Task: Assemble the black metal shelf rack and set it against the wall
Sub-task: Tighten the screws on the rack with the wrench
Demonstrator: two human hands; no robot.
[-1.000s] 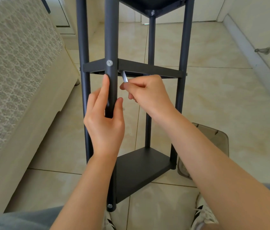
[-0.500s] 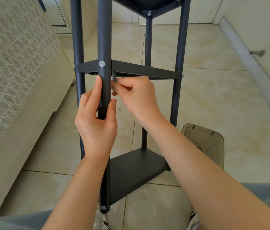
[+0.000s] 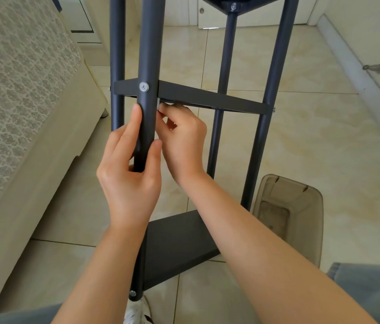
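- Risk: the silvery tool [image 3: 158, 105] is small and largely hidden behind the front post [image 3: 148, 54]. It could slip out of the fastener under the middle shelf [image 3: 210, 97] and drop to the tiled floor [image 3: 301, 141], or round off the fitting if turned at a slant.
- Risk: twisting force could rock the frame. A loose joint would probably leave the shelf crooked.
- Left hand [image 3: 128, 183]: fingers wrapped round the front post below the shelf, steadying it.
- Right hand [image 3: 182, 141]: fingers pinching the silvery tool just under the shelf edge, beside the post.
- Black metal shelf rack [image 3: 277, 54]: standing upright on the floor directly before the person, near a patterned sofa [image 3: 20, 90] on the left and just beside a translucent bin [image 3: 289, 213] on the right. By my judgement it is not yet set against a wall.
- Appearance: matte black round posts, flat dark shelves, and a bright screw [image 3: 144, 87] at the post joint.
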